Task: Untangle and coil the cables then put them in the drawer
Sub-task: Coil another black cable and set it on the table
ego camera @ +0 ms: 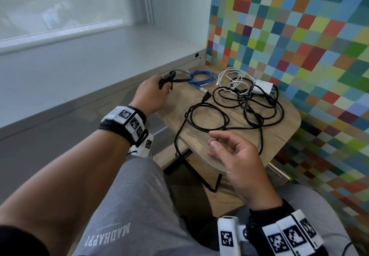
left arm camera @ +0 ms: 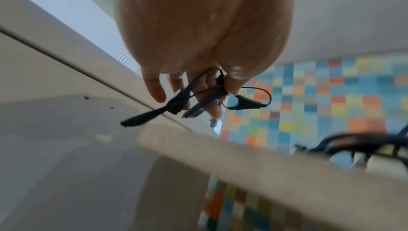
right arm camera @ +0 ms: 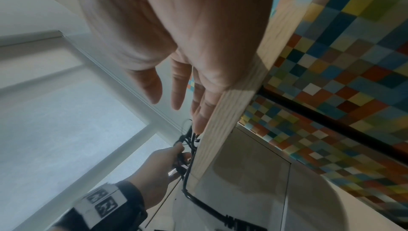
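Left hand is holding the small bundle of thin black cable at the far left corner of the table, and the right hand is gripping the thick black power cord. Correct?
Not quite. The right hand grips nothing: its fingers are loose and apart, above the thick black power cord, as the head and right wrist views show. The left hand does hold the thin black cable at the table corner.

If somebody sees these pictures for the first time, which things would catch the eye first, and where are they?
Probably the tangle of black cables sprawled over the small wooden table, with one strand hanging off its near edge. Behind it lie a blue cable and white cables. The left hand grips a thin black cable at the table's left edge; the right hand hovers open.
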{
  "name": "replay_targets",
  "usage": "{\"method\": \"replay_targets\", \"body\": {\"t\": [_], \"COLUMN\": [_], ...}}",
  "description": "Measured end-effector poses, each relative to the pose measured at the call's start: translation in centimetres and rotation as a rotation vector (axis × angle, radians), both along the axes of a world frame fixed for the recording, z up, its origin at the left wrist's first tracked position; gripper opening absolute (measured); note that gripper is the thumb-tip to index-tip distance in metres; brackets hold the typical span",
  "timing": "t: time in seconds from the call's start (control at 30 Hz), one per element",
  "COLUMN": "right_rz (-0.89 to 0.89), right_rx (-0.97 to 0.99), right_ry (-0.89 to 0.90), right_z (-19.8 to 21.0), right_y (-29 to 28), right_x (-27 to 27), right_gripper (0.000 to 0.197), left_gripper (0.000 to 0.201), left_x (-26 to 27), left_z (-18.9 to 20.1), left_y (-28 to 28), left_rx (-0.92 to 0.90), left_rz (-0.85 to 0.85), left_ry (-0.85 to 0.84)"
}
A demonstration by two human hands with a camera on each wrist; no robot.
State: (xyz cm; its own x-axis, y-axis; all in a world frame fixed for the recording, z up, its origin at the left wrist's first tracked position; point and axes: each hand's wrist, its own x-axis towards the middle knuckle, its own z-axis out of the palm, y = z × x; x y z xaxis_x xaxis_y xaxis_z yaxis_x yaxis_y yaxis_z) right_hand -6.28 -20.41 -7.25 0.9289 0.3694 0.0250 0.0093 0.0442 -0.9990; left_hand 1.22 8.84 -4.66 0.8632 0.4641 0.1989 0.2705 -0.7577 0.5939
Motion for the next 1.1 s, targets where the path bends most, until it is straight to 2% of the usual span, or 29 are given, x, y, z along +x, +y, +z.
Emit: {"method": "replay_targets", "body": {"t": [0.1, 0.2, 0.3, 0.37, 0.4, 0.47, 0.53, 0.57, 0.63, 0.73, 0.8, 0.87, 0.97, 1.03, 1.1], "right_rz": [-0.02, -0.055, -0.083, -0.08, -0.072, -0.054, -0.052, -0.054, -0.06, -0.052, -0.04, -0.065, -0.078, 0.032, 0.151], "right_rx": [0.03, 0.013, -0.026, -0.067, -0.064, -0.023, -0.016, -0.022, -0.008, 0.112, 0.173, 0.173, 0.069, 0.034, 0.102], "right_ry": [-0.01, -0.133, -0.281, -0.346, -0.366, -0.392, -0.434, -0.443, -0.422, -0.301, -0.239, -0.227, -0.248, -0.212, -0.145], "right_z": [0.3, 1.5, 3.3, 4.3, 4.7, 5.0, 5.0, 4.9, 4.6, 4.6, 4.4, 4.2, 3.6, 3.3, 3.1], "right_y": [-0.2, -0.1, 0.0, 0.2, 0.4, 0.7, 0.9, 0.8, 0.6, 0.1, -0.3, -0.7, -1.3, -1.3, -1.1], "right_x": [-0.1, 0.0, 0.1, 0.0, -0.1, -0.3, -0.4, -0.5, -0.6, -1.2, -1.4, -1.2, -0.6, -0.6, -0.8], "right_gripper": [0.026, 0.04, 0.062, 0.068, 0.062, 0.033, 0.007, 0.006, 0.01, 0.009, 0.021, 0.028, 0.018, 0.034, 0.046], "left_gripper": [0.027, 0.027, 0.021, 0.021, 0.024, 0.033, 0.032, 0.032, 0.033, 0.024, 0.023, 0.021, 0.022, 0.018, 0.018], "left_x": [-3.0, -6.4, -8.8, -10.0, -10.5, -11.2, -11.9, -12.2, -12.8, -13.3, -13.7, -13.9, -14.1, -14.2, -14.4], "left_z": [1.5, 2.6, 2.9, 2.7, 2.6, 2.3, 2.1, 2.1, 2.0, 1.4, 1.0, 0.6, 0.5, 0.4, 0.1], "left_y": [-1.9, -4.4, -6.6, -7.9, -8.4, -9.3, -9.8, -10.0, -10.2, -10.5, -10.9, -11.1, -11.6, -11.9, -12.1], "left_rx": [-0.301, -0.534, -0.721, -0.809, -0.841, -0.848, -0.818, -0.789, -0.712, -0.646, -0.715, -0.861, -1.063, -1.116, -1.094], "left_rz": [-0.087, -0.232, -0.369, -0.462, -0.495, -0.522, -0.526, -0.528, -0.527, -0.502, -0.465, -0.457, -0.479, -0.503, -0.551], "left_ry": [-0.205, -0.348, -0.365, -0.33, -0.3, -0.228, -0.189, -0.177, -0.149, -0.153, -0.191, -0.222, -0.228, -0.207, -0.173]}}
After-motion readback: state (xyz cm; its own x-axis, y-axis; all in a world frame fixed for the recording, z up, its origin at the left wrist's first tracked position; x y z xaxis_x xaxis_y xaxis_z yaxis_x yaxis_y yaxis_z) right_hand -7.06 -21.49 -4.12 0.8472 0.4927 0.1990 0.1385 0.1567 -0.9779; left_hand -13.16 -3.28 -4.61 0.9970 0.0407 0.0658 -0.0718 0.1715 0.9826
